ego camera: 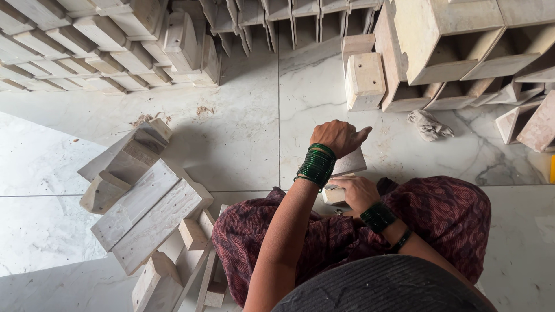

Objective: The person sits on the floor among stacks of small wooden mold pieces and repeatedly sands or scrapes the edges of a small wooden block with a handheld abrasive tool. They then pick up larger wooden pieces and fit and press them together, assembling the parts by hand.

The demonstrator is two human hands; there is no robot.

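**Both hands on a small wooden block**

While the person sits on the marble floor (pixel 243 133), the left hand (pixel 338 137) presses closed on top of the wooden block (pixel 347 167) above the knee; the right hand (pixel 358 193) grips its lower end. A crumpled rag (pixel 429 124) lies near the block.

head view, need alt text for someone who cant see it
Seen from above, a person seated on a pale marble floor holds a small wooden piece between the left hand on top and the right hand beneath, green bangles on both wrists. Loose wooden frames lie to one side; stacked wooden blocks line the far edge.
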